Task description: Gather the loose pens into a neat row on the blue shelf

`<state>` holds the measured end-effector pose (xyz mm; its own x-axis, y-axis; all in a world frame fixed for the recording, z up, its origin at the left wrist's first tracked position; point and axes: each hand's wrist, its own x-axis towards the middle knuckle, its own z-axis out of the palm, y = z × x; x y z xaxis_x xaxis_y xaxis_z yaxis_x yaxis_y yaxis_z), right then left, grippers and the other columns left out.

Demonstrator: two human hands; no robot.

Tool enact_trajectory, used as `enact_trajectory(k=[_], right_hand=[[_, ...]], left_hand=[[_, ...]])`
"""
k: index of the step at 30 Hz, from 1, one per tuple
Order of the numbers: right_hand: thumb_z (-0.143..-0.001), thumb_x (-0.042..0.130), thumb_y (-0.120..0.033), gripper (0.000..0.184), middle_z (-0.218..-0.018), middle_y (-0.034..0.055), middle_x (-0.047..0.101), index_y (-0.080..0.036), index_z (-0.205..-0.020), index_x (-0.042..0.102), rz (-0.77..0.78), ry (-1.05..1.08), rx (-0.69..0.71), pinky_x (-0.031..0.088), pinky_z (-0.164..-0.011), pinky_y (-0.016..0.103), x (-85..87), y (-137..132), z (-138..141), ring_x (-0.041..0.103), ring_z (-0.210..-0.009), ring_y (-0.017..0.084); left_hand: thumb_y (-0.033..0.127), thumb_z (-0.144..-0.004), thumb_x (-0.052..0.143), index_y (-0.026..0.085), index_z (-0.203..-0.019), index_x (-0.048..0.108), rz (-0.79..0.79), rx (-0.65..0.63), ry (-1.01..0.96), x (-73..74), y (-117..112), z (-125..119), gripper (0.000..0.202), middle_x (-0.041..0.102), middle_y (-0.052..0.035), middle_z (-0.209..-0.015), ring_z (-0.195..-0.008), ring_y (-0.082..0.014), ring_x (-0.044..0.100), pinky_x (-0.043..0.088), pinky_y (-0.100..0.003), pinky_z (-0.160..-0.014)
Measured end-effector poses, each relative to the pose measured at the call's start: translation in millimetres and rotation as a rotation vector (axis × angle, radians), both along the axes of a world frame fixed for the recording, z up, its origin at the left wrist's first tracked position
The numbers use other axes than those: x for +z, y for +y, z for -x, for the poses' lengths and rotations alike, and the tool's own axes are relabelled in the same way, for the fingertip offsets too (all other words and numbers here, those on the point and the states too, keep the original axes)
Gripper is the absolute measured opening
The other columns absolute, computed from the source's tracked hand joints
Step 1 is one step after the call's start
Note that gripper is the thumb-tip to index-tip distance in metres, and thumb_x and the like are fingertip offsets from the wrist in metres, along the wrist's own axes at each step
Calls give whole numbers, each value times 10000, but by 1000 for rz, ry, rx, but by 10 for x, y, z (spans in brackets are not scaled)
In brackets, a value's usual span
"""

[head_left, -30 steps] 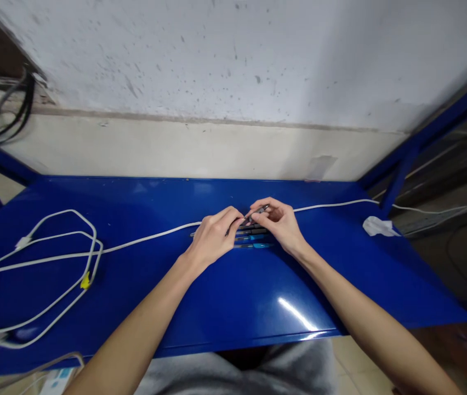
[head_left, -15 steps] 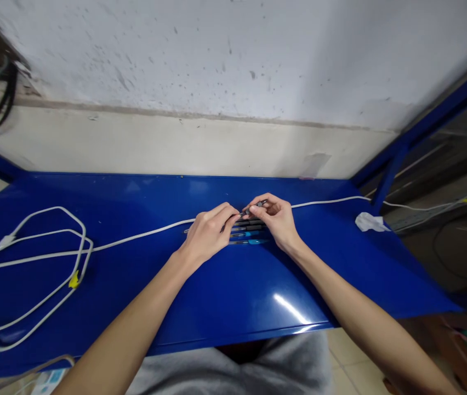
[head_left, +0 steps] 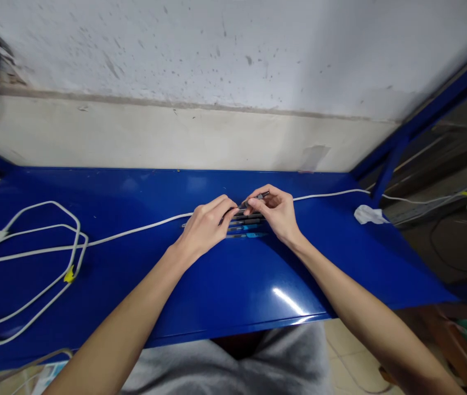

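Note:
My left hand (head_left: 204, 227) and my right hand (head_left: 277, 211) meet above a blue metal table (head_left: 233, 274). Their fingertips pinch a dark pen (head_left: 254, 198) with a grey metal tip, tilted up to the right. Below the fingers, a row of several pens (head_left: 244, 226) lies side by side on the table, some with blue barrels. My hands hide part of the row. A white cable (head_left: 143, 231) passes behind my hands, close to my left wrist and the far ends of the pens.
The white cable forms loops with a yellow tag (head_left: 69, 275) on the table's left. A crumpled white tissue (head_left: 369, 215) lies at the right. A stained white wall (head_left: 217, 55) stands behind the table, with blue frame posts at both sides and grey-clad legs below.
The whole view has shifted up and left in the picture. My hands stay together on the dark pen, and the row of pens looks unmoved on the table.

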<state>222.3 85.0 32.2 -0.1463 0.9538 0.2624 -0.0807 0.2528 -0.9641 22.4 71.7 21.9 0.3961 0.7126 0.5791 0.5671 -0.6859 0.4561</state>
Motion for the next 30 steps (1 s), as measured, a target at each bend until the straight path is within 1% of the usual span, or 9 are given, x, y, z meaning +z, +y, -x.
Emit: enact_trajectory(k=[3,8,13,16,18,20,23,26,30], right_hand=[[-777,848,-481,334,-647,5,712,-195,-856,696,-1,6,-13,588,-585,290,-27,6,-12,682,-565,156],[-808,827,-471,316,-560,-26,647,-195,-776,675,22,3,-64,497,-450,241,-59,-2,-12,565,-432,107],[-778,850,-472,322,-680,3,713,-207,-892,705,21,48,-9,574,-518,277,-33,-17,14,673,-569,158],[-785,847,-458,302,-743,15,736,-216,-922,731,-19,-20,0,594,-564,296,-27,-35,19,694,-623,172],[-832,813,-426,231,-848,36,762,-220,-918,753,-111,-146,43,608,-644,314,-25,-73,23,714,-703,184],[-907,741,-389,162,-941,50,773,-229,-919,770,-255,-308,81,608,-755,339,-23,-130,30,728,-815,202],[-973,657,-348,157,-981,53,778,-249,-967,778,-445,-449,57,592,-840,364,-33,-216,49,726,-896,218],[-980,645,-323,147,-979,49,779,-258,-991,776,-521,-464,-3,587,-806,354,-67,-265,71,726,-870,216],[-974,634,-303,152,-959,57,777,-253,-985,778,-536,-480,-74,562,-752,340,-124,-294,102,721,-851,227]], left_hand=[[227,-1053,488,186,-974,652,9,-7,-6,7,-4,-4,186,648,-19,-887,-738,-119,591,427,-255,-669],[223,-1051,495,186,-1008,651,21,-33,-9,29,-13,-14,166,649,-21,-911,-739,-115,595,428,-249,-663],[195,-1038,494,176,-1061,644,34,-32,-18,62,-7,0,153,649,-36,-951,-745,-114,599,455,-247,-670],[180,-1008,519,180,-1136,620,55,-37,-8,62,-13,0,163,649,-49,-1016,-793,-127,627,499,-250,-694],[140,-962,546,197,-1297,555,65,-38,44,61,-30,-12,340,640,-61,-1110,-866,-149,654,543,-271,-748],[91,-910,555,233,-1454,440,63,-34,121,66,-53,-33,573,606,-75,-1216,-937,-172,668,578,-300,-792],[46,-841,570,282,-1554,313,26,-55,170,86,-79,-70,794,502,-112,-1371,-1120,-233,638,611,-365,-865],[13,-803,571,297,-1579,263,-24,-79,137,103,-97,-110,882,397,-141,-1473,-1296,-298,537,594,-461,-978],[-11,-795,548,293,-1590,252,-54,-109,113,114,-145,-163,900,345,-151,-1534,-1383,-333,457,511,-550,-1096]])
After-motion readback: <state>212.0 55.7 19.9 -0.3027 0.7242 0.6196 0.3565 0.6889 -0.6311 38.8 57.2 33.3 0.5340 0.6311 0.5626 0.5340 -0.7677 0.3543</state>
